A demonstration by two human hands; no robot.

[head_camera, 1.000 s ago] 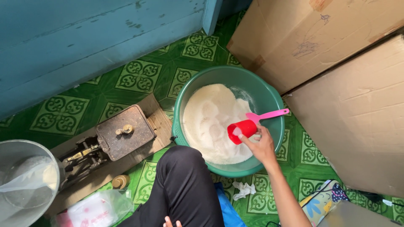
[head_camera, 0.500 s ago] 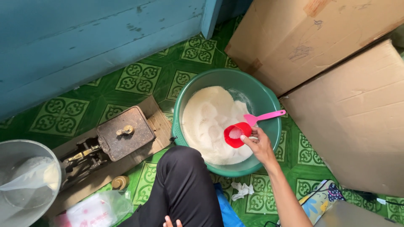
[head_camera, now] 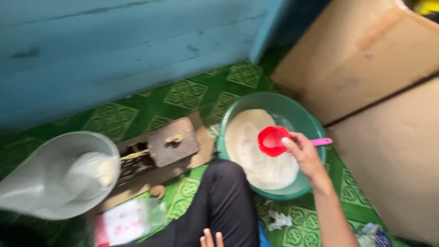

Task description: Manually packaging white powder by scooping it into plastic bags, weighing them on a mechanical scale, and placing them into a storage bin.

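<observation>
Our right hand (head_camera: 305, 155) grips the light, stiff red plastic scoop (head_camera: 272, 141) near its pink handle (head_camera: 321, 142), over the green basin's (head_camera: 315, 128) right rim; our left hand's (head_camera: 210, 238) grip likely open, cannot tell.

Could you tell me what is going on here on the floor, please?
A person sits on a green tiled floor. Their right hand holds a red scoop by its pink handle over a green basin of white powder. The left hand barely shows, resting by the knee. An old balance scale with a clear bag stands alongside.
</observation>
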